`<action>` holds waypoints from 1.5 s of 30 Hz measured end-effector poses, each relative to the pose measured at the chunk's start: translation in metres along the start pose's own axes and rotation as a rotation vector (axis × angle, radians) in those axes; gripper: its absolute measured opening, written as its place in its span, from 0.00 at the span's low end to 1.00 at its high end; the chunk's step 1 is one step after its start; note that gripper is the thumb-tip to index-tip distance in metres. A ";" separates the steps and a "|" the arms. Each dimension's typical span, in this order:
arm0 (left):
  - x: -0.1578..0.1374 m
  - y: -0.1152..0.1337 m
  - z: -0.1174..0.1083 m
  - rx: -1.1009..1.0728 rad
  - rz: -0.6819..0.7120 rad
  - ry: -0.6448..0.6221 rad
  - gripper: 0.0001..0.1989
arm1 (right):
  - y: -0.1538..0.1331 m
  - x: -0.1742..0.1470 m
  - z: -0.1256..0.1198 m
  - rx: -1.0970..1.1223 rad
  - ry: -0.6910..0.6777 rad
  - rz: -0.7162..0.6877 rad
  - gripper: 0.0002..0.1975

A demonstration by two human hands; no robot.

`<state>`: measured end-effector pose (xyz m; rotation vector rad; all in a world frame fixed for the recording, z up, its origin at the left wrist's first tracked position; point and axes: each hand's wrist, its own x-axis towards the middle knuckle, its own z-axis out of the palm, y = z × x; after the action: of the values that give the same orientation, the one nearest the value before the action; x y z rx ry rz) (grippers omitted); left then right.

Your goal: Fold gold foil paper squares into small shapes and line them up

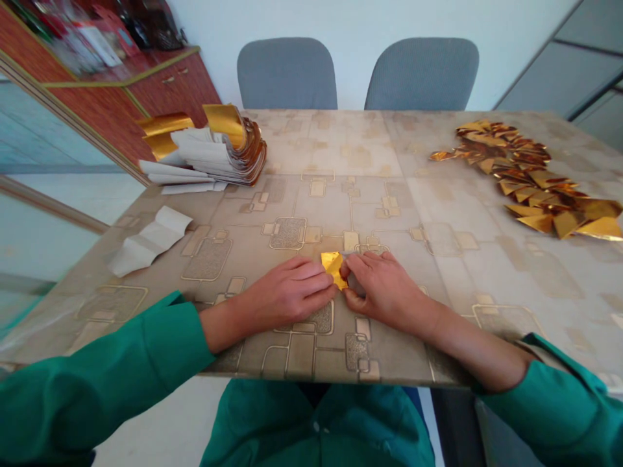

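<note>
Likely dining room: table [360,152], chairs [287,74]

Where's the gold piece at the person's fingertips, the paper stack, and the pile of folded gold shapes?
Gold piece [331,263]: head view, its upper part.
Paper stack [208,155]: head view, pale sheets near its middle.
Pile of folded gold shapes [524,162]: head view, folds near its middle.

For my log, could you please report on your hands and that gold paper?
Left hand and right hand both on gold paper. Paper partly hidden by fingers. Loose sheet left, not in the way.
</note>
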<state>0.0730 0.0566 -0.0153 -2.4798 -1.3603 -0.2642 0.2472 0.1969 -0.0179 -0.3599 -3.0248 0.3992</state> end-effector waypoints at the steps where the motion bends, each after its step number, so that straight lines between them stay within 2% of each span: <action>1: 0.004 -0.001 0.002 -0.007 0.026 0.012 0.13 | 0.001 0.000 0.000 0.005 0.006 -0.001 0.08; 6: 0.018 -0.003 0.011 0.003 0.051 0.040 0.13 | 0.009 -0.001 -0.005 0.084 0.007 -0.054 0.08; 12: 0.015 -0.004 0.010 0.022 0.028 0.066 0.12 | 0.031 -0.005 -0.022 0.303 -0.122 -0.250 0.12; 15: 0.013 -0.006 0.007 -0.031 0.002 0.088 0.14 | 0.037 -0.005 -0.027 0.294 -0.116 -0.299 0.13; 18: 0.012 -0.006 0.008 -0.112 -0.060 0.154 0.13 | 0.037 -0.004 -0.029 0.251 -0.101 -0.330 0.12; 21: 0.011 -0.004 0.010 -0.166 -0.170 0.216 0.12 | 0.036 -0.003 -0.029 0.231 -0.085 -0.335 0.15; 23: 0.010 -0.002 0.011 -0.195 -0.175 0.194 0.11 | 0.036 -0.002 -0.029 0.225 -0.075 -0.329 0.14; 27: 0.005 0.001 0.009 -0.175 -0.082 0.099 0.12 | 0.037 -0.002 -0.028 0.276 -0.097 -0.344 0.03; 31: 0.000 0.005 0.007 -0.191 -0.042 0.037 0.13 | 0.039 -0.001 -0.025 0.344 -0.099 -0.326 0.05; 35: -0.003 0.009 0.008 -0.219 -0.071 -0.055 0.15 | 0.041 0.001 -0.018 0.373 -0.073 -0.283 0.07; 38: -0.004 0.012 0.008 -0.219 -0.094 -0.096 0.16 | 0.037 0.002 -0.014 0.331 -0.045 -0.235 0.08; 45: 0.000 0.020 0.004 -0.269 -0.160 -0.113 0.17 | 0.025 0.002 -0.014 0.202 -0.032 -0.142 0.05</action>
<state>0.0895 0.0478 -0.0227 -2.6382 -1.6719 -0.3693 0.2527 0.2242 -0.0113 -0.1255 -2.9794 0.6971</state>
